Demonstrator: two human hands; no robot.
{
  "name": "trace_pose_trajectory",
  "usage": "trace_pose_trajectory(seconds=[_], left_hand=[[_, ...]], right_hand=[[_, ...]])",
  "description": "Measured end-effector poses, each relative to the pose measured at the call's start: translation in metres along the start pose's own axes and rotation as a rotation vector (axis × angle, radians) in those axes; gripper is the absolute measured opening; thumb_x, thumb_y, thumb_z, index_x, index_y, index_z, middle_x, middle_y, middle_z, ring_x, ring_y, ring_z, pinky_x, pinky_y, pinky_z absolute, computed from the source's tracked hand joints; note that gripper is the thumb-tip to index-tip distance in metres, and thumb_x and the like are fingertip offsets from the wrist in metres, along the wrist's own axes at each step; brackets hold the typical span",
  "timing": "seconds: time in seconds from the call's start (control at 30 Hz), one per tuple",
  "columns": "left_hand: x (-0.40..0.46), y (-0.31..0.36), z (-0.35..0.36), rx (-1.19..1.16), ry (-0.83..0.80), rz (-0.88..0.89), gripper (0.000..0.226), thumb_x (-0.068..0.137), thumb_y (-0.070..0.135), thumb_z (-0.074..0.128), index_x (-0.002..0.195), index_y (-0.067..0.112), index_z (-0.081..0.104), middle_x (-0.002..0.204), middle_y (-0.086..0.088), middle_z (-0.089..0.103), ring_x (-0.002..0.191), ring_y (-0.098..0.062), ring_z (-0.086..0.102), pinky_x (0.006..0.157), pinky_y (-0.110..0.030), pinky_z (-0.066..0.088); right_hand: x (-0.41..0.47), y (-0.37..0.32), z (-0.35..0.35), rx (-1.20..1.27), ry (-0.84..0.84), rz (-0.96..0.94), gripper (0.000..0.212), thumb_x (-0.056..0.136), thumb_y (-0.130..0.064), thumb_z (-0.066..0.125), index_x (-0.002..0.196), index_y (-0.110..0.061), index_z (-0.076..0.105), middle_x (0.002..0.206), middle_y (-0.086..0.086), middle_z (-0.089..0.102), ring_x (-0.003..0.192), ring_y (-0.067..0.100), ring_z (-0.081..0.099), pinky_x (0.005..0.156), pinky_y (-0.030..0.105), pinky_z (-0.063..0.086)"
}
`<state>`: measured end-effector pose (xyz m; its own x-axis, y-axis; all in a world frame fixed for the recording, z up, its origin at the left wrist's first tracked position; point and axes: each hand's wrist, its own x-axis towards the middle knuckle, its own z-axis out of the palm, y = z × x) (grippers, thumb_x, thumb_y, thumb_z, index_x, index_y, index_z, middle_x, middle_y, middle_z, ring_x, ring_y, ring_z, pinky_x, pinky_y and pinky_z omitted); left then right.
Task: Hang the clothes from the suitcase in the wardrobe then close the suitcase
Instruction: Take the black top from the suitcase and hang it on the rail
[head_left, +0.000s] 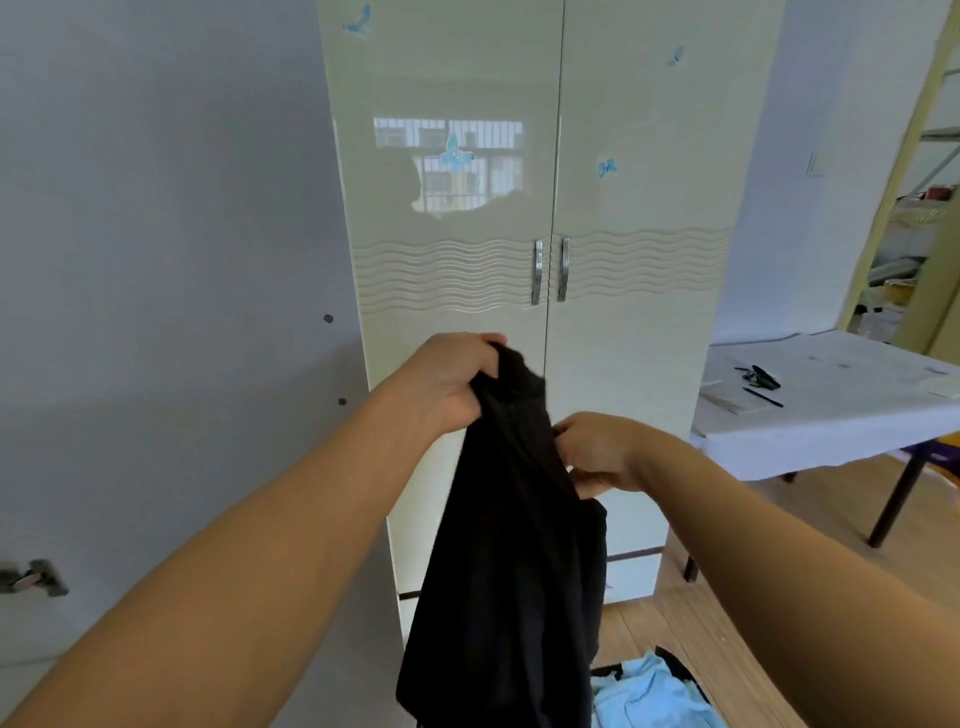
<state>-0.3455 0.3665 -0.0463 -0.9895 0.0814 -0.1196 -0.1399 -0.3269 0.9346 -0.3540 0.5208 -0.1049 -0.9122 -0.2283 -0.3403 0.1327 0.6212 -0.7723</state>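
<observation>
The black garment (511, 561) hangs in mid-air in front of the closed wardrobe (613, 374), held up at its top by both hands and dropping away below them. Its long axis runs nearly straight up and down, the bunched top end pointing at the wardrobe doors and the loose lower end falling out of view at the bottom edge, beside the suitcase (675, 662) on the floor.

On the left, a grey wall panel (171, 291) stands beside the wardrobe. The left hand (447, 384) is the higher of the two: its fingers are curled tight over the uppermost fold of cloth, so the garment hangs from this fist and to its right. The right hand (602, 452) sits lower, against the garment's right edge, fingers and thumb closed in a pinch on the fabric there.

Below the right forearm, light blue clothes (644, 691) lie in the open suitcase. Further right stands a table (831, 431) under a white cloth, with a few dark small things on it too small to name.
</observation>
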Motion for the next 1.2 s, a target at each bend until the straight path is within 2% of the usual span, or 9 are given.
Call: trace_pose_trajectory(seconds=[0.1,0.23,0.4,0.53,0.6,0.7,0.87,1.03,1.2], left_hand=[[-0.019,0.0,0.011,-0.125,-0.145,-0.051,0.03,0.083,-0.002,0.032,0.086,0.005,0.061,0.067,-0.006,0.051,0.057,-0.02,0.051,0.062,-0.026,0.045],[-0.033,0.012,-0.003,0.068,-0.271,-0.012,0.033,0.07,0.018,0.069,0.1,0.007,0.061,0.068,-0.004,0.054,0.057,-0.016,0.056,0.063,-0.027,0.051],[-0.018,-0.013,-0.063,1.395,-0.061,0.029,0.088,0.054,0.046,0.087,0.128,0.021,0.048,0.12,0.002,0.057,0.105,-0.018,0.058,0.089,-0.033,0.051],[-0.002,-0.076,-0.086,1.52,0.007,0.014,0.018,0.073,0.028,0.072,0.077,0.018,0.058,0.085,-0.002,0.06,0.085,-0.022,0.059,0.068,-0.024,0.047],[0.001,-0.096,-0.093,1.39,0.06,-0.036,0.018,0.084,0.013,0.054,0.066,0.011,0.053,0.074,-0.007,0.057,0.078,-0.025,0.056,0.062,-0.025,0.042],[-0.004,-0.095,-0.099,0.695,0.086,-0.312,0.01,0.091,0.01,0.059,0.1,0.005,0.061,0.1,-0.014,0.064,0.091,-0.031,0.061,0.08,-0.043,0.051],[0.0,-0.068,-0.084,-0.084,0.103,-0.309,0.017,0.094,-0.001,0.049,0.106,-0.005,0.06,0.098,-0.02,0.065,0.088,-0.032,0.063,0.069,-0.045,0.051],[0.004,-0.067,-0.052,-0.342,0.102,-0.263,0.031,0.085,0.016,0.063,0.109,-0.003,0.061,0.105,-0.02,0.065,0.093,-0.036,0.064,0.075,-0.045,0.054],[0.001,-0.071,-0.043,-0.243,-0.105,-0.229,0.043,0.069,0.027,0.076,0.101,0.001,0.065,0.092,-0.016,0.066,0.089,-0.031,0.064,0.089,-0.043,0.051]], right_hand=[[0.001,0.0,0.028,-0.069,0.076,-0.162,0.043,0.09,-0.009,0.055,0.131,-0.014,0.044,0.104,0.008,0.058,0.089,0.023,0.058,0.075,0.032,0.053],[0.013,0.004,0.038,-0.193,0.446,-0.185,0.022,0.091,-0.003,0.04,0.073,-0.006,0.051,0.076,0.009,0.055,0.069,0.021,0.051,0.065,0.03,0.042],[0.005,-0.014,0.017,0.892,0.243,0.118,0.015,0.092,0.0,0.045,0.096,0.003,0.059,0.093,0.019,0.064,0.084,0.033,0.061,0.076,0.044,0.053],[-0.007,-0.045,0.021,1.018,0.078,0.074,0.021,0.09,0.005,0.041,0.084,-0.001,0.06,0.081,0.014,0.063,0.073,0.028,0.059,0.067,0.038,0.052],[-0.009,-0.053,0.019,1.024,0.027,0.037,0.014,0.085,0.004,0.045,0.081,0.002,0.059,0.078,0.014,0.062,0.07,0.027,0.06,0.064,0.033,0.056],[0.001,-0.043,0.003,1.159,0.083,0.004,0.008,0.077,0.004,0.053,0.083,0.0,0.057,0.08,0.013,0.059,0.073,0.027,0.059,0.07,0.042,0.056],[0.019,0.022,0.003,0.6,0.648,-0.197,0.012,0.079,-0.004,0.069,0.075,-0.013,0.063,0.078,0.004,0.061,0.077,0.022,0.057,0.06,0.026,0.045],[0.004,0.028,0.036,0.267,-0.073,-0.171,0.045,0.073,-0.04,0.076,0.113,-0.032,0.058,0.111,-0.01,0.064,0.095,0.008,0.062,0.067,0.024,0.05],[0.013,0.042,0.053,0.08,-0.081,-0.225,0.047,0.068,-0.028,0.083,0.111,-0.021,0.066,0.107,-0.003,0.07,0.099,0.015,0.066,0.091,0.03,0.053]])
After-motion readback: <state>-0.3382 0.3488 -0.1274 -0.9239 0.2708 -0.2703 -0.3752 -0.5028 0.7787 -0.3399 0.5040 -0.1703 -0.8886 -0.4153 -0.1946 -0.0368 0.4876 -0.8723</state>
